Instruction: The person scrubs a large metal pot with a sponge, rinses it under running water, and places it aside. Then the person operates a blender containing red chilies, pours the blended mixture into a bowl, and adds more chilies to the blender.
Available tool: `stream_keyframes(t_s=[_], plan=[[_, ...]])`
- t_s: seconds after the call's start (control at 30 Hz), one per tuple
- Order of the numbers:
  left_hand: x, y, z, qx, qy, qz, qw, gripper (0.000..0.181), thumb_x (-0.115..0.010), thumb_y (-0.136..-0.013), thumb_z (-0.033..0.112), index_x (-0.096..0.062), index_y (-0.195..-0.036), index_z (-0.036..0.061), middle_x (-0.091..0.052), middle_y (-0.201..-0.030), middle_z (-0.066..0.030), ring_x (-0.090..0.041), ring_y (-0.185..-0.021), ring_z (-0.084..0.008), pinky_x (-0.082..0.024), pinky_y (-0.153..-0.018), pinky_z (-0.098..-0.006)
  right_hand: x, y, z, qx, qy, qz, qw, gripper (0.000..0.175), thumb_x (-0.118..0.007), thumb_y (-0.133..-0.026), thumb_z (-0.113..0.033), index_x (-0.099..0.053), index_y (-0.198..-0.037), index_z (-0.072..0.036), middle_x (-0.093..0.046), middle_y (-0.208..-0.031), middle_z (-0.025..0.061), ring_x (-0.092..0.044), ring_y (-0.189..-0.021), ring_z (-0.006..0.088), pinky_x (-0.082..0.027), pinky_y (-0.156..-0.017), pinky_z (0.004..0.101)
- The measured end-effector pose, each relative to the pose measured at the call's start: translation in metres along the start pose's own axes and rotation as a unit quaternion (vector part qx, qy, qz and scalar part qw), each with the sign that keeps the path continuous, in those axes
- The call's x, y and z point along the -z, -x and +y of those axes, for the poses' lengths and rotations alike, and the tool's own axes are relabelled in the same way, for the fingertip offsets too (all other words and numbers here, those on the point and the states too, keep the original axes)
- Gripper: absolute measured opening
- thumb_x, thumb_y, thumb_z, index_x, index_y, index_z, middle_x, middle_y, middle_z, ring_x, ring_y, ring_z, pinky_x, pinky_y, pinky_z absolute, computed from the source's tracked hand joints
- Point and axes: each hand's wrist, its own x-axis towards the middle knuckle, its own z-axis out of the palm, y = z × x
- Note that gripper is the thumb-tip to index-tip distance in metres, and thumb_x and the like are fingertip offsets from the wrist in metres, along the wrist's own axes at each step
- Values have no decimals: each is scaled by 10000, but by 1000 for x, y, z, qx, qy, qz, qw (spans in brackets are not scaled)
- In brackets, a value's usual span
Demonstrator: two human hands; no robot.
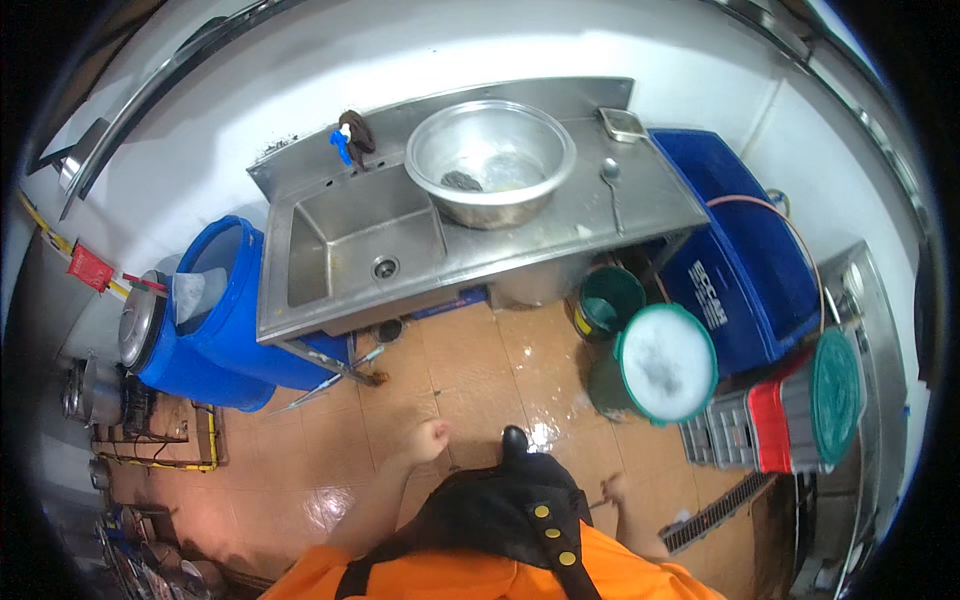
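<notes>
My left hand [429,439] hangs over the tiled floor with its fingers curled in, and nothing shows in it. My right hand [613,490] is low beside the black apron [502,510]. A thin dark strip shows by its fingers, too blurred to tell whether it is held. Before me stands a stainless steel sink counter [517,251]. On it rests a wide metal basin [491,206] with a dark scouring pad [460,181] inside. A metal ladle or large spoon [612,171] lies to the basin's right. Nearest my right hand is a green bucket [619,386] topped with white suds [667,352].
Blue plastic drums [225,360] stand left of the sink basin [352,255]. A large blue bin [739,300] with a hose [799,232] is at the right. Another green bucket [600,300] sits under the counter edge. The floor [465,367] looks wet, and a drain grate [716,514] crosses it.
</notes>
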Motion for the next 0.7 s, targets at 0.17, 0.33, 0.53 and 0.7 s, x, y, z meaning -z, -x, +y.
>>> stream_keyframes(t_s=[0.17, 0.33, 0.53, 0.7], plan=[[74, -22, 14, 131, 96, 197, 967, 251, -557, -922, 79, -636, -1158, 46, -673, -889, -100, -635, -775, -141, -534, -672, -316, 211, 77, -349, 510, -100, 346, 781, 152, -605, -888, -167, -607, -937, -23, -650, -829, 216, -644, -778, 397, -515, -701, 453], [152, -98, 43, -40, 335, 344, 876, 306, -565, -917, 37, -575, -1223, 30, -597, -874, -41, -570, -688, -101, -507, -584, -256, 274, 140, -623, 664, 40, 263, 699, 249, -614, -849, -135, -652, -1091, -90, -613, -1023, 170, -622, -933, 357, -513, -823, 433], [277, -243, 129, -62, 438, 315, 840, 326, -558, -976, 128, -529, -1280, 14, -585, -970, -53, -590, -730, -98, -502, -576, -240, 212, 69, -797, 539, 347, 197, 742, 501, -512, -889, -116, -554, -1371, -249, -452, -1435, 171, -512, -1233, 392, -461, -1032, 444], [351, -359, 198, -43, 469, 285, 835, 407, -551, -1005, 228, -493, -1337, 0, -607, -1117, -105, -621, -879, -158, -538, -706, -310, 186, 25, -826, 559, 463, 229, 648, 518, -508, -912, -139, -508, -1403, -304, -456, -1410, 132, -503, -1237, 361, -455, -1036, 442]])
